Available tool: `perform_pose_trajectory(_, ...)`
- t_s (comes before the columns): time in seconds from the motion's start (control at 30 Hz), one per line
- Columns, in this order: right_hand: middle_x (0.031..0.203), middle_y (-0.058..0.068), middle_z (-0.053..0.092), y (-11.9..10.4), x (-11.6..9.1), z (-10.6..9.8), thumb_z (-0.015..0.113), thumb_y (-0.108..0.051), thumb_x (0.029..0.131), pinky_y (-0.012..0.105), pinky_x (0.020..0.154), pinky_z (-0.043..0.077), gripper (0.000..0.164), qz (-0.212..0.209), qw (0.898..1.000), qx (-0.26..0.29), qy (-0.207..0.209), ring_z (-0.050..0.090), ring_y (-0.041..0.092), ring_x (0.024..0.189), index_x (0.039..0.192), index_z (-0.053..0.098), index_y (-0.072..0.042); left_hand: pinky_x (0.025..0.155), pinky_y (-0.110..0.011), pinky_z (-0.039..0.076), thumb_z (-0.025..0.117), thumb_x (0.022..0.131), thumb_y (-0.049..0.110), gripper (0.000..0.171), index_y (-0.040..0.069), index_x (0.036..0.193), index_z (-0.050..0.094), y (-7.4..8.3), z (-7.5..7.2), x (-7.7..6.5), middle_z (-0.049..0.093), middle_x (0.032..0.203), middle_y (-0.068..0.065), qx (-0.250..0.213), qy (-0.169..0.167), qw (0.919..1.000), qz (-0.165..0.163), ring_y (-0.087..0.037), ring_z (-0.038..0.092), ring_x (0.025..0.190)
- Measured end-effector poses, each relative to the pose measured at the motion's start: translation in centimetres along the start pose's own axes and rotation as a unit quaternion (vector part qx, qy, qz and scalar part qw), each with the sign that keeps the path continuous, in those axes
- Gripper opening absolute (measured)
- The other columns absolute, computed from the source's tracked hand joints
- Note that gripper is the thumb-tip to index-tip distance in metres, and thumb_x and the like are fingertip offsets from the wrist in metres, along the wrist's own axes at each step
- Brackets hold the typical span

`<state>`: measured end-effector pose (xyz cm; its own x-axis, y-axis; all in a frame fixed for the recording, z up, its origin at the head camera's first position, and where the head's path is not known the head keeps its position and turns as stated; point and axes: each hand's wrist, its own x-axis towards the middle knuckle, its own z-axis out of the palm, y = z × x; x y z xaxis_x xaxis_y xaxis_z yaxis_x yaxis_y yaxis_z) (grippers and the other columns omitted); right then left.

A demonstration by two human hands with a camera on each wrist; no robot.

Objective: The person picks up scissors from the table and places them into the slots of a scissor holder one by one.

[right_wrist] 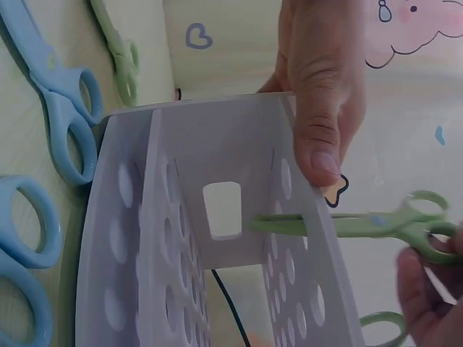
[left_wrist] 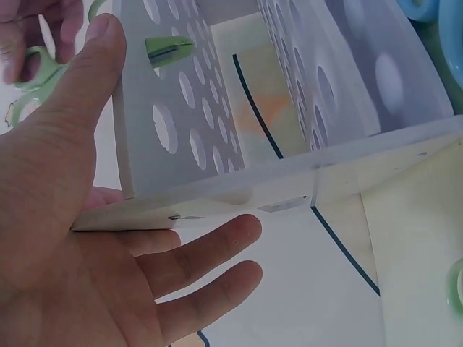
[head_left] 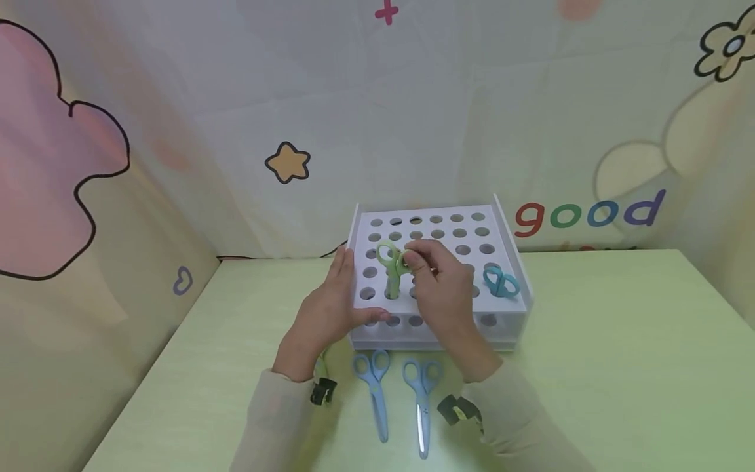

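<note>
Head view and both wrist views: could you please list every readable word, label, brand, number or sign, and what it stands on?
"good": on the backdrop.
"+": pink sign, same backdrop.
Dark red print behind the table: mostly hidden, unreadable.
Marks on the held green scissors and a blue pair: too small or blurred to read.

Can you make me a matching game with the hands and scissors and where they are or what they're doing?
Column one
1. left hand
2. right hand
3. two blue scissors
4. teal scissors

Column two
A. lying on the table, in front of the white rack
B. standing in the rack, near its front right corner
C. touching the rack's left side
D. pinching the handle of the green scissors

Right pairs: 1-C, 2-D, 3-A, 4-B
</note>
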<state>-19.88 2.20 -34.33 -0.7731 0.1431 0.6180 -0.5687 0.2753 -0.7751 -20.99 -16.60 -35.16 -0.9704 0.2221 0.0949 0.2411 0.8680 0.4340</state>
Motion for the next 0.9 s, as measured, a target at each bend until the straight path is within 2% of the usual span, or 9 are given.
perform_pose_trajectory(0.07,0.086,0.004,0.071,-0.18,0.00,-0.33,0.068,-0.012,0.098,0.023,0.053,0.046,0.012,0.056,0.997,-0.010,-0.048,0.061,0.021,0.062,0.106,0.073,-0.005,0.061,-0.030,0.046,0.085,0.075,0.056,0.129,0.006,0.163,0.005,-0.06,0.00,0.06,0.000,0.169,-0.010,0.000,0.002,1.0000,0.002,-0.022,0.058,0.082)
perform_pose_trajectory(0.13,0.085,0.003,0.071,-0.20,0.02,-0.57,0.069,-0.013,0.097,0.026,0.052,0.045,0.011,0.088,0.991,-0.027,-0.094,0.058,0.021,0.058,0.105,0.075,-0.007,0.060,-0.031,0.045,0.085,0.075,0.056,0.129,0.006,0.163,0.005,-0.12,0.01,0.09,0.000,0.169,-0.011,-0.001,0.002,1.0000,0.004,-0.022,0.058,0.081)
perform_pose_trajectory(0.2,0.085,0.003,0.072,-0.13,0.05,-0.74,0.070,-0.014,0.097,0.029,0.055,0.044,0.011,0.097,0.986,-0.049,-0.127,0.054,0.020,0.058,0.103,0.076,-0.009,0.060,-0.030,0.045,0.085,0.074,0.057,0.130,0.006,0.163,0.004,-0.19,0.03,0.11,0.000,0.169,-0.012,0.001,0.002,1.0000,0.006,-0.022,0.058,0.080)
perform_pose_trajectory(0.27,0.086,0.001,0.073,-0.02,0.06,-0.79,0.071,-0.015,0.096,0.032,0.059,0.043,0.010,0.088,0.982,-0.078,-0.146,0.053,0.018,0.063,0.101,0.078,-0.010,0.059,-0.031,0.044,0.084,0.074,0.058,0.130,0.006,0.163,0.004,-0.20,0.03,0.10,0.000,0.169,-0.012,0.000,0.001,1.0000,0.005,-0.022,0.058,0.079)
perform_pose_trajectory(0.43,0.092,-0.001,0.075,0.16,0.04,-0.76,0.071,-0.016,0.095,0.035,0.068,0.043,0.012,0.077,0.978,-0.112,-0.161,0.056,0.019,0.075,0.102,0.079,-0.010,0.060,-0.031,0.045,0.084,0.074,0.058,0.130,0.006,0.163,0.004,-0.18,-0.08,0.03,0.000,0.169,-0.012,-0.003,0.000,1.0000,0.006,-0.022,0.058,0.079)
perform_pose_trajectory(0.63,0.102,0.003,0.076,0.06,-0.08,-0.75,0.069,-0.019,0.097,0.038,0.075,0.042,0.019,0.068,0.966,-0.158,-0.191,0.055,0.023,0.082,0.111,0.078,-0.010,0.061,-0.032,0.046,0.084,0.074,0.058,0.130,0.006,0.163,0.004,-0.16,-0.23,-0.03,-0.001,0.168,-0.014,-0.002,0.003,0.9999,0.015,-0.023,0.059,0.081)
perform_pose_trajectory(0.9,0.100,0.003,0.076,0.18,-0.30,-0.89,0.069,-0.018,0.096,0.039,0.076,0.042,0.018,0.058,0.968,-0.156,-0.188,0.055,0.024,0.081,0.110,0.078,-0.011,0.061,-0.033,0.046,0.084,0.077,0.054,0.127,0.004,0.162,0.005,-0.19,-0.14,-0.09,0.003,0.168,-0.015,-0.006,0.009,0.9997,0.021,-0.025,0.060,0.083)
